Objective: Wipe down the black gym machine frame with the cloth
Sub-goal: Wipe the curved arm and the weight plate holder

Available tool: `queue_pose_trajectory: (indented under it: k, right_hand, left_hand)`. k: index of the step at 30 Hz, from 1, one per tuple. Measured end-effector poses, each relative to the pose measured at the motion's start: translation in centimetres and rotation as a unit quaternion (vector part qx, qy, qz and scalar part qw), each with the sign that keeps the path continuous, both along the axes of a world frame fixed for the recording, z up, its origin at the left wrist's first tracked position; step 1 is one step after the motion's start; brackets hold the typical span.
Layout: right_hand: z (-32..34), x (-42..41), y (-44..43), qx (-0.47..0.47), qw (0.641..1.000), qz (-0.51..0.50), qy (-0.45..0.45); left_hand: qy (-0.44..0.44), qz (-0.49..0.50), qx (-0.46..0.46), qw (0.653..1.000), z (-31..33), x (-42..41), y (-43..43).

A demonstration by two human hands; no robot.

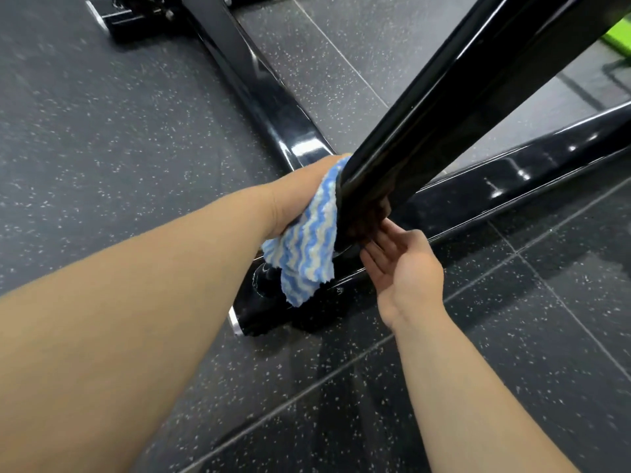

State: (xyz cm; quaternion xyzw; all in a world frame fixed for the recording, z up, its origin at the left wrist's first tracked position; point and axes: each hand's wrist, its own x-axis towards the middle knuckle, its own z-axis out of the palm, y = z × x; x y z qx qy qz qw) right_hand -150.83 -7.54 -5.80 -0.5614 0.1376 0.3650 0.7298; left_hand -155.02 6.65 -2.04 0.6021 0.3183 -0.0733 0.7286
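Low on the frame (426, 107), left hand (300, 196) grips cloth (307, 247); right hand (403, 264) flat, touching it. Loose cloth could slip mid-stroke.

Fingers of left hand (300, 196) hidden behind cloth (304, 254) and slanted frame tube (444, 107). Fingertips of right hand (403, 264) lost under tube base. At 2 o'clock, green object (618, 35) cut by edge.

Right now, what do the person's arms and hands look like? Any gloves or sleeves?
No gloves and no sleeves in view. The left hand and right hand are both bare, with no rings showing. The left forearm and right forearm are bare too, all the way to the picture's edge, with no watch or bracelet on either wrist.
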Motion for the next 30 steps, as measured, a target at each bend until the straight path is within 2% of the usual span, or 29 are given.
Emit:
queue_pose_trajectory:
  k: [3,7,9,14,18,22,27,30]
  right_hand:
    - [-0.1,-0.1,-0.2,-0.005,1.000,-0.004,0.008]
    - [0.6,0.1,0.5,0.002,1.000,-0.011,0.007]
    - [0.9,0.1,0.7,0.004,1.000,-0.020,0.012]
    - [0.5,-0.1,0.8,0.003,0.998,-0.037,0.041]
    - [0.1,-0.4,0.9,0.005,0.999,-0.030,0.029]
    - [-0.4,-0.7,1.0,-0.009,0.999,-0.038,0.019]
    - [-1.7,-1.8,1.9,-0.083,0.995,-0.055,-0.003]
    - [-3.3,-3.3,1.9,-0.163,0.986,-0.005,0.019]
  left_hand:
    - [0.077,0.030,0.033,0.996,-2.3,-2.1,0.8]
    - [0.204,0.052,0.093,0.973,-4.6,-5.5,0.2]
    - [0.195,0.055,0.101,0.974,-3.6,-5.4,-0.2]
    - [0.095,0.072,0.127,0.985,0.1,-1.4,-0.3]
    - [0.124,0.098,0.093,0.983,-2.7,-3.2,-0.1]
    - [0.191,0.096,0.115,0.970,-5.4,-6.1,-0.5]
    - [0.187,0.046,0.242,0.951,-7.1,-8.8,-1.3]
    - [0.175,0.049,0.295,0.938,-8.1,-11.0,-2.1]
